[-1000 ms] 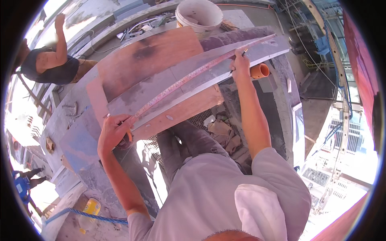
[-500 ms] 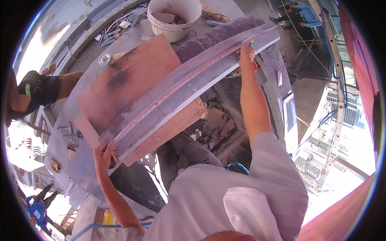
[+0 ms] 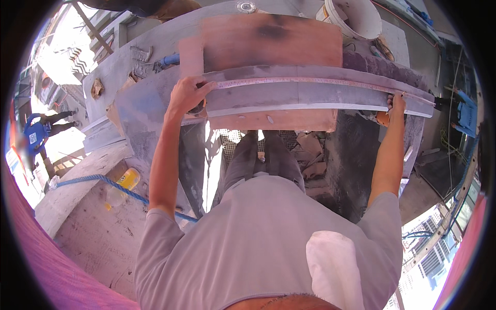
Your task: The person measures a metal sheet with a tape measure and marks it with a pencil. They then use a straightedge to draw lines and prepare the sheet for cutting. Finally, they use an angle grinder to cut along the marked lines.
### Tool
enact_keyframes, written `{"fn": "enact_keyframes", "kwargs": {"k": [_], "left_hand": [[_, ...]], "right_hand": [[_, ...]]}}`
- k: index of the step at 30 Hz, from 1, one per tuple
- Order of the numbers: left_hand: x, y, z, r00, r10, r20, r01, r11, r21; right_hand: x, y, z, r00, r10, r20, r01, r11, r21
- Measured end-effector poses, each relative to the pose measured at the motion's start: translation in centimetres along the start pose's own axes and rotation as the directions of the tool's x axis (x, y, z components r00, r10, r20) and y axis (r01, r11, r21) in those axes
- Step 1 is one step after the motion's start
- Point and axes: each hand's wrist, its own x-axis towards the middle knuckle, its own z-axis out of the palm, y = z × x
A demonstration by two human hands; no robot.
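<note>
A long grey stone-like slab [image 3: 268, 96], slightly bowed in this view, lies across in front of me. Along its top runs a pale tape measure blade [image 3: 289, 80] with red markings. My left hand [image 3: 190, 95] is closed at the slab's left end, around a dark rounded tape case mostly hidden under the palm. At the right end my right hand [image 3: 397, 103] is closed in a pinch beside the blade. A thin, dark-tipped, pencil-like stick pokes out of its fingers. Just below that hand is an orange object [image 3: 382, 119], its kind unclear.
Reddish-brown boards [image 3: 232, 39] lie behind and under the slab. A white bucket [image 3: 331, 18] stands at the back right. Broken pieces [image 3: 312, 150] lie by my legs. At left are a yellow bottle [image 3: 129, 178] and a blue rope [image 3: 98, 177]. People [image 3: 36, 137] are farther off.
My view has turned, so the slab now runs nearly level across instead of slanting up to the right. Both hands stay at its two ends, with the tape blade still stretched between.
</note>
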Motion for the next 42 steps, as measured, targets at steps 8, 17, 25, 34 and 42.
{"fn": "enact_keyframes", "kwargs": {"k": [8, 17, 25, 34, 42], "left_hand": [[-0.2, 0.0, 1.0, 0.959, 0.106, -0.264, -0.047, 0.974, 0.221], [0.8, 0.9, 0.6, 0.988, -0.083, -0.128, 0.096, 0.99, 0.099], [0.7, 0.9, 0.8, 0.987, -0.036, -0.155, 0.067, 0.978, 0.198], [0.3, 1.5, 0.8, 0.986, -0.091, -0.139, 0.112, 0.983, 0.149], [-0.6, 1.7, 1.3, 0.975, -0.005, -0.221, 0.044, 0.984, 0.171]], "right_hand": [[-22.8, -3.9, 6.9, 0.936, -0.289, 0.201, 0.219, 0.925, 0.311], [-38.9, -1.4, 16.5, 0.665, -0.31, 0.68, 0.049, 0.926, 0.374], [-40.5, -0.7, 18.6, 0.637, -0.477, 0.606, 0.24, 0.869, 0.433], [-41.9, 0.9, 14.2, 0.707, -0.619, 0.342, 0.58, 0.784, 0.22], [-39.6, 5.7, 13.4, 0.538, -0.789, 0.298, 0.821, 0.571, 0.03]]}}
